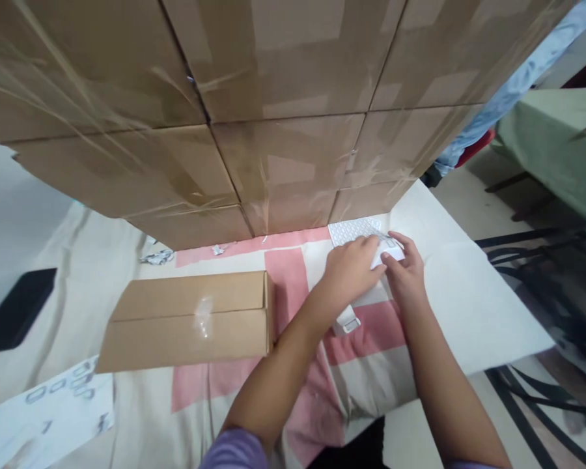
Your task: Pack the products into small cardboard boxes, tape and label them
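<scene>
While the left hand (352,264) and right hand (407,268) are pinching the small white box (389,250), apparently from opposite sides given the blur, near the patterned sheet (352,230), both grips should be pressing lightly, avoiding creased edges.

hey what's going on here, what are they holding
A person has a small white item in both hands, left hand and right hand, above a pink and cream cloth. A white patterned sheet lies just beyond. A cardboard carton lies shut to the left, and taped boxes stand stacked behind.
</scene>
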`<state>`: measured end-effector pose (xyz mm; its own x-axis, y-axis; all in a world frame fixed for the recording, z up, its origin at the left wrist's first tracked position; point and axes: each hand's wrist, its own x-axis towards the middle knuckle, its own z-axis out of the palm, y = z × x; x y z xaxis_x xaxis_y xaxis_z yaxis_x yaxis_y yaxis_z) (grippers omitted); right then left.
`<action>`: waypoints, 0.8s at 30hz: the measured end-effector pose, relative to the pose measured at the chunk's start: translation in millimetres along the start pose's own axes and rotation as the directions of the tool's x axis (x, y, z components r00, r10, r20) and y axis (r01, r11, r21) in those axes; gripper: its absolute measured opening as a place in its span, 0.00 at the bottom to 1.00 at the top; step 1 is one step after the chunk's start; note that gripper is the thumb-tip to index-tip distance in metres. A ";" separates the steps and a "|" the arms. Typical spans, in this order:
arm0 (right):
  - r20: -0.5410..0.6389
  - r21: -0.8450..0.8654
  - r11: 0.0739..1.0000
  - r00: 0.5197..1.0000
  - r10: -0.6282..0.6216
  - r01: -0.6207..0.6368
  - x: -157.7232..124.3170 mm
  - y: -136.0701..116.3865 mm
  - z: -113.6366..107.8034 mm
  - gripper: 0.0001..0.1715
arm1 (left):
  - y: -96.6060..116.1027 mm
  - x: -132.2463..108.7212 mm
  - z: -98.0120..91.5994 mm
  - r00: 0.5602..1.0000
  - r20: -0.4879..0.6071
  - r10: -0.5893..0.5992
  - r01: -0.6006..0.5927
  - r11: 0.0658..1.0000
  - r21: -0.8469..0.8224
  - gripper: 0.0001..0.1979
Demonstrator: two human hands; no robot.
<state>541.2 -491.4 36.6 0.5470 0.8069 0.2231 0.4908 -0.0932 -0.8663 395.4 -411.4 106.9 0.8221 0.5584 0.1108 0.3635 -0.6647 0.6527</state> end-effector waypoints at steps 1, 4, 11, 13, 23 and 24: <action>-0.011 0.138 0.990 1.000 0.015 -0.014 -1.7 -0.4 3.8 0.33 | -11.5 0.2 0.8 0.998 -0.034 -0.044 0.044 0.999 0.009 0.17; 0.017 0.416 0.907 0.997 0.070 -0.071 -6.9 -2.8 14.7 0.33 | -36.2 -10.5 4.1 0.988 -0.119 -0.094 0.102 0.993 0.060 0.18; -0.001 0.401 0.915 0.999 0.050 -0.045 -17.7 -12.5 23.0 0.30 | -54.4 -16.8 5.5 0.982 -0.164 -0.093 0.091 0.996 -0.020 0.10; -0.024 0.349 0.937 0.999 0.040 -0.029 -18.9 -12.9 22.6 0.30 | -57.1 -15.1 4.4 0.983 -0.161 -0.086 0.077 0.995 -0.066 0.10; 0.016 0.200 0.980 1.000 -0.003 0.000 -20.2 -2.1 19.5 0.29 | -68.9 -14.9 5.1 0.992 -0.125 -0.024 0.004 0.987 -0.159 0.08; 0.015 0.194 0.981 1.000 -0.001 -0.002 -20.7 -1.6 18.8 0.29 | -70.5 -14.5 5.4 0.992 -0.120 -0.023 0.002 0.985 -0.173 0.08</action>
<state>516.4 -497.0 25.0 0.5362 0.8156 0.2175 0.3491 0.0204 -0.9369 360.2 -375.3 55.3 0.7548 0.6292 0.1853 0.2835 -0.5676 0.7729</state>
